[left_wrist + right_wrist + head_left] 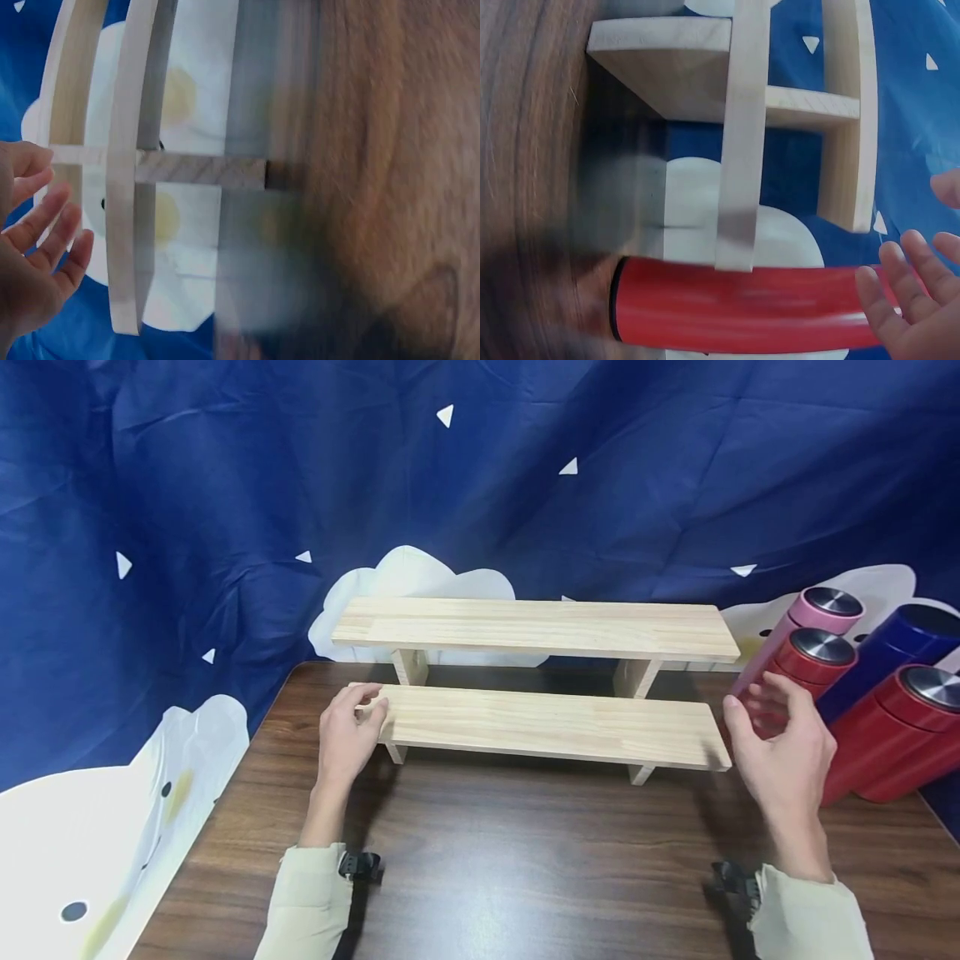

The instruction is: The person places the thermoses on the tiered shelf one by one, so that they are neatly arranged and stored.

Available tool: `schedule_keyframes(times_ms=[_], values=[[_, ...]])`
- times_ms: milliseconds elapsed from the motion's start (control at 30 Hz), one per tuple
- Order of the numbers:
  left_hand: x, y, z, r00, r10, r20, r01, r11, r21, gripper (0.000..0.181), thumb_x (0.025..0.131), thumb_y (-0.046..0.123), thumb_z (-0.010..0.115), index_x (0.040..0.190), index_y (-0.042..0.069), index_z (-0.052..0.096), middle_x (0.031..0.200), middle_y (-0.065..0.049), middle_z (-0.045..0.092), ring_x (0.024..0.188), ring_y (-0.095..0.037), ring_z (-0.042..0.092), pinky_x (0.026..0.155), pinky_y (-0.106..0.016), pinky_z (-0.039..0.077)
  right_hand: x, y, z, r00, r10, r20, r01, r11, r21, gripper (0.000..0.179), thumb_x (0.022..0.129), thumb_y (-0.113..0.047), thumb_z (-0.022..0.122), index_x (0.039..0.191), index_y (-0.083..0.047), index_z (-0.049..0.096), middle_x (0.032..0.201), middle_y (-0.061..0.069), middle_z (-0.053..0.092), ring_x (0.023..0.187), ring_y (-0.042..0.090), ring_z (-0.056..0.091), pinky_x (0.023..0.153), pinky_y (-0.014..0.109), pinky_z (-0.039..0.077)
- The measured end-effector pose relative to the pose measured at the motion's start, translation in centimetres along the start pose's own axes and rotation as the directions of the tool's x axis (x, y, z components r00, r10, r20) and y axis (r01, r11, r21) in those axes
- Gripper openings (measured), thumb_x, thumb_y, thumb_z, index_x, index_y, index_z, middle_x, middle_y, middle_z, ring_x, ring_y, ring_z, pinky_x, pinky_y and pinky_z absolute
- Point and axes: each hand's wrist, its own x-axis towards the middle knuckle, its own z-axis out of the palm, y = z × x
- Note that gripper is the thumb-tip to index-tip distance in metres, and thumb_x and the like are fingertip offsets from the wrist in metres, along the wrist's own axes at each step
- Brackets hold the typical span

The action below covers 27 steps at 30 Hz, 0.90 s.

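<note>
A two-tier pale wooden shelf stands on the table, its lower board [547, 724] in front of and below its upper board [532, 625]. My left hand [348, 735] is over the left end of the lower board, thumb and fingers loosely bent and apart. The left wrist view shows nothing between those fingers. Past the shelf's right end, my right hand [791, 760] hovers beside a red flask [797, 672] with a silver lid, fingers spread and curved. In the right wrist view, the fingertips overlap a red flask [727, 305]; the palm holds nothing.
Behind the right hand stand a pink flask [776, 635], a dark blue flask [873, 652] and a larger red flask [888, 735], close together. A blue cloth [480, 485] with white shapes hangs behind the brown wooden table [510, 843]. Both wrists carry small black devices.
</note>
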Motion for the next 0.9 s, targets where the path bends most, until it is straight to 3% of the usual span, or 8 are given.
schedule_keyframes(times_ms=[267,367,467,667,833,900], values=[[0.1,-1.3,-1.2,0.991,-0.125,-0.044,0.128,0.989,0.071,0.028,0.091,0.014,0.073,0.117,0.003,0.074,0.119,-0.019,0.066,0.112,-0.038,0.057,0.096,-0.05,0.041,0.6,0.4,-1.6,0.995,0.05,-0.092,-0.044,0.997,0.064,0.045,0.089,-0.019,0.076,0.133,-0.021,0.065,0.113,-0.006,0.072,0.09,-0.01,0.061,0.078,0.007,0.047],[0.1,-1.6,-1.5,0.983,-0.181,-0.04,0.183,0.981,0.065,0.03,0.092,0.015,0.073,0.119,0.004,0.073,0.121,-0.019,0.063,0.11,-0.036,0.057,0.096,-0.048,0.044,0.8,0.6,-2.3,0.989,0.059,-0.134,-0.049,0.996,0.078,0.044,0.089,-0.019,0.076,0.132,-0.021,0.066,0.108,-0.014,0.071,0.088,-0.011,0.062,0.079,0.008,0.048],[0.0,-1.8,-1.8,0.972,-0.232,-0.037,0.233,0.972,0.035,0.031,0.092,0.013,0.072,0.121,0.003,0.072,0.12,-0.018,0.061,0.108,-0.034,0.058,0.095,-0.045,0.048,1.0,1.0,-3.0,0.98,0.082,-0.184,-0.066,0.994,0.087,0.043,0.089,-0.019,0.076,0.131,-0.021,0.066,0.104,-0.02,0.068,0.085,-0.011,0.062,0.079,0.009,0.048],[-0.3,-2.5,-2.5,0.954,-0.282,-0.098,0.286,0.958,0.025,0.03,0.092,0.012,0.069,0.121,0.003,0.072,0.118,-0.016,0.062,0.106,-0.03,0.059,0.092,-0.041,0.048,1.5,1.8,-4.2,0.953,0.15,-0.263,-0.117,0.984,0.137,0.041,0.088,-0.016,0.077,0.127,-0.018,0.067,0.098,-0.023,0.067,0.081,-0.009,0.063,0.077,0.009,0.048],[-0.8,-3.7,-3.0,0.945,-0.317,-0.079,0.321,0.946,0.041,0.035,0.09,0.008,0.067,0.124,0.001,0.068,0.12,-0.018,0.063,0.109,-0.032,0.061,0.094,-0.042,0.049,1.5,2.2,-5.2,0.92,0.294,-0.26,-0.226,0.938,0.263,0.042,0.088,-0.011,0.073,0.129,-0.018,0.065,0.098,-0.018,0.068,0.082,-0.006,0.062,0.076,0.011,0.045],[-0.8,-4.1,-3.1,0.942,-0.332,-0.058,0.334,0.942,0.034,0.039,0.088,0.005,0.067,0.127,0.0,0.066,0.121,-0.019,0.063,0.111,-0.034,0.062,0.095,-0.043,0.049,1.6,2.4,-5.6,0.896,0.367,-0.248,-0.276,0.901,0.336,0.043,0.088,-0.009,0.073,0.129,-0.018,0.064,0.098,-0.017,0.069,0.082,-0.005,0.062,0.076,0.01,0.044]])
